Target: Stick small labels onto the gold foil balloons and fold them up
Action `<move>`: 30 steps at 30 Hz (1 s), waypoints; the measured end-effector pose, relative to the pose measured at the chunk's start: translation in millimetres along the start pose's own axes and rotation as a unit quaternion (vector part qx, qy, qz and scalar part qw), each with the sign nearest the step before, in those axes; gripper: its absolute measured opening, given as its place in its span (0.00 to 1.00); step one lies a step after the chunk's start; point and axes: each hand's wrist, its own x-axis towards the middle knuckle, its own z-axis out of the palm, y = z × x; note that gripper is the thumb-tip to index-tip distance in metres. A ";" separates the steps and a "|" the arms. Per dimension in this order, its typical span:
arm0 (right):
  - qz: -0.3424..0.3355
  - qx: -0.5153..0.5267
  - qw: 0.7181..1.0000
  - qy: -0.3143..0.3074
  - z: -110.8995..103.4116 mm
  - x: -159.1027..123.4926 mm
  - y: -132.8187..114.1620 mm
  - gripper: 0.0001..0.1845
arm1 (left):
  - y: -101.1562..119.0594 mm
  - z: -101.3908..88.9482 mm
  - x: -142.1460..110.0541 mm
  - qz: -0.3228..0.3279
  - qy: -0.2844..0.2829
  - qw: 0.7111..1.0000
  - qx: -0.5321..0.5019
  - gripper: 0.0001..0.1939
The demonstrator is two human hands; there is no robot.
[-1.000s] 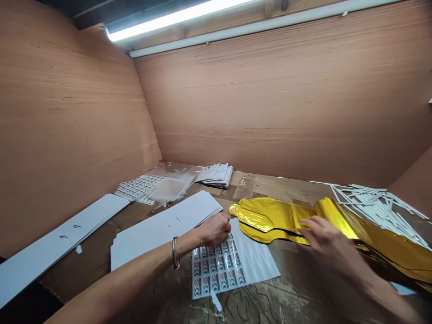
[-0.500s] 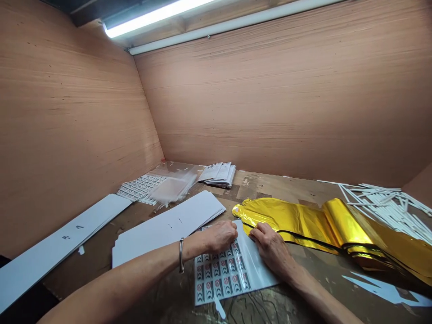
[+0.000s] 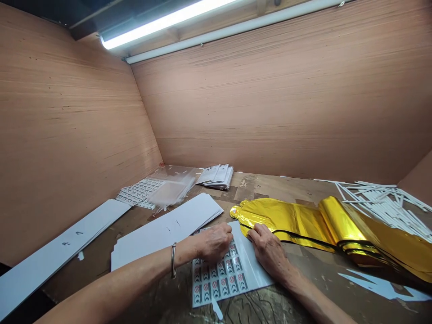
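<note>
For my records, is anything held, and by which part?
Cannot tell: the left hand curls over the sticker sheet; the right hand is at the edge of the gold foil.

Relative to one second earlier, the right hand (image 3: 268,252) lies farther left: then blurred over the middle of the foil (image 3: 286,213), it now rests with bent fingers by the foil's left end, covering part of the sticker sheet's (image 3: 221,283) plain margin. The left hand (image 3: 216,243) sits slightly lower over the stickers. The paper scrap (image 3: 383,289), formerly mostly hidden, shows.
</note>
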 end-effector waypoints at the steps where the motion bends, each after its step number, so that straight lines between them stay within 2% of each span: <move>1: 0.000 0.000 1.000 0.001 0.1 -0.1 0.0 0.11 | 2.2 -0.6 0.3 0.004 0.000 1.000 0.014 0.08; 8: -0.008 -0.004 1.000 -0.005 -0.7 -1.1 0.0 0.11 | 19.3 8.3 11.4 0.021 -0.028 0.993 0.117 0.08; 10: -0.010 -0.011 1.000 -0.008 -1.2 -0.9 -0.2 0.11 | 17.5 9.7 14.8 0.014 -0.029 0.994 0.105 0.07; 12: -0.013 -0.013 1.000 -0.013 -1.6 -0.5 -0.5 0.10 | 9.3 7.7 17.3 -0.026 -0.012 0.998 0.050 0.07; 14: -0.013 -0.010 1.000 -0.017 -1.8 -0.3 -0.7 0.10 | -4.7 2.0 19.6 -0.091 0.036 0.994 -0.044 0.07; 16: -0.014 -0.007 1.000 -0.018 -1.3 -0.2 -0.9 0.10 | -21.1 -5.6 23.3 -0.146 0.111 0.975 -0.127 0.08; 19: -0.009 0.003 1.000 -0.011 -0.6 -0.1 -1.4 0.10 | -40.7 -13.7 33.6 -0.172 0.231 0.944 -0.159 0.09; 21: -0.007 0.020 1.000 -0.002 -1.6 0.1 -2.3 0.10 | -47.3 -13.9 43.0 -0.155 0.277 0.940 -0.127 0.09; 23: -0.010 0.039 0.999 0.008 -4.3 0.7 -3.0 0.09 | -49.6 -9.8 52.3 -0.112 0.291 0.947 -0.076 0.08; 27: -0.002 0.035 0.999 0.010 -12.2 3.3 -0.2 0.08 | -50.4 3.1 63.9 -0.010 0.254 0.967 0.035 0.10; 30: 0.003 0.012 1.000 0.009 -15.5 6.2 6.8 0.07 | -52.4 9.3 66.4 0.045 0.220 0.970 0.095 0.10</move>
